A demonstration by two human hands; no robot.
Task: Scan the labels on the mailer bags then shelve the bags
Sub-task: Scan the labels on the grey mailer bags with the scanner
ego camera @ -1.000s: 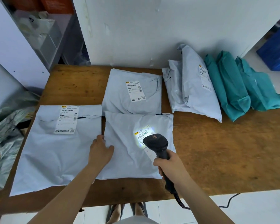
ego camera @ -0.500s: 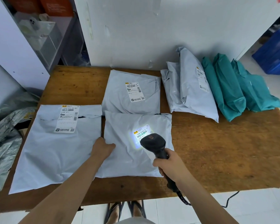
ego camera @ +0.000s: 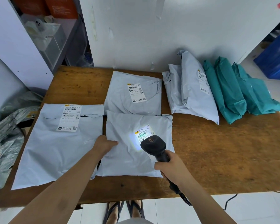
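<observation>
- At 5 o'clock, our right hand [ego camera: 171, 168] is clenched round the handle of the black scanner [ego camera: 153, 146], whose light falls on the label [ego camera: 144, 132].
- At 7 o'clock, our left hand [ego camera: 104, 143] pinches the left edge of the near mailer bag [ego camera: 128, 159], thumb on top. That bag lies flat at the wooden table [ego camera: 217, 151]'s front middle.
- At 9 o'clock, a large grey bag [ego camera: 55, 146] lies flat just beside it.
- At 12 o'clock, a far grey bag [ego camera: 120, 94] lies flat.
- At 2 o'clock, upright grey bags [ego camera: 192, 94] and teal bags [ego camera: 229, 94] stand by the wall.
</observation>
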